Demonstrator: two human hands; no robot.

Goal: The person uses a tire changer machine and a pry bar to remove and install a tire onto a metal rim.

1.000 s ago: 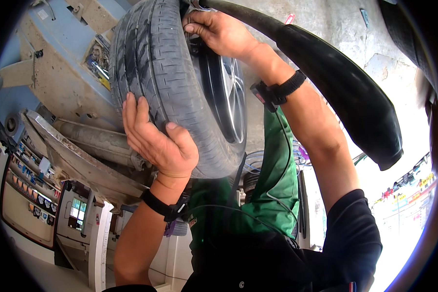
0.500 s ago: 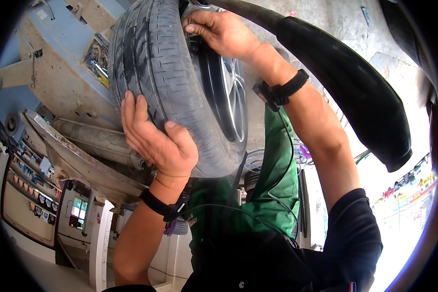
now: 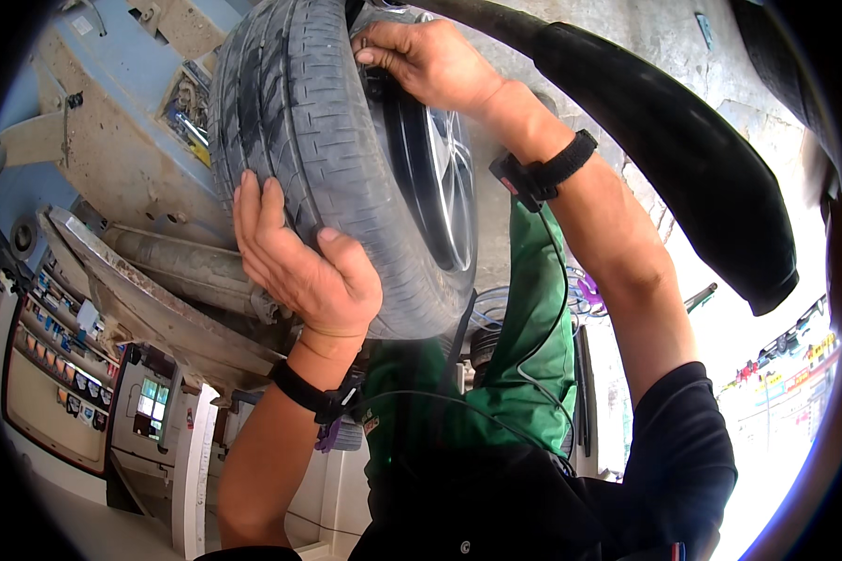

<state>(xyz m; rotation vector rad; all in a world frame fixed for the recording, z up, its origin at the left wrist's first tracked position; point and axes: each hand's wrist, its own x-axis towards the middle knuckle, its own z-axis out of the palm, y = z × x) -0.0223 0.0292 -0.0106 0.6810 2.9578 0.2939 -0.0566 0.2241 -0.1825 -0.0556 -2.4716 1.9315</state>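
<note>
Against the grooved grey rubber tyre [image 3: 323,154], the bare left hand [image 3: 311,278] is resting open fingers, the bare right hand [image 3: 428,64] pinching a small dark unidentifiable piece [image 3: 362,44] beside its sidewall.

We look down through one head-worn fisheye, close to the round grey rubber tyre [image 3: 332,154] at eleven o'clock.

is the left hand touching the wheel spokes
No, the left hand lies against the tire tread, apart from the wheel spokes.
</note>
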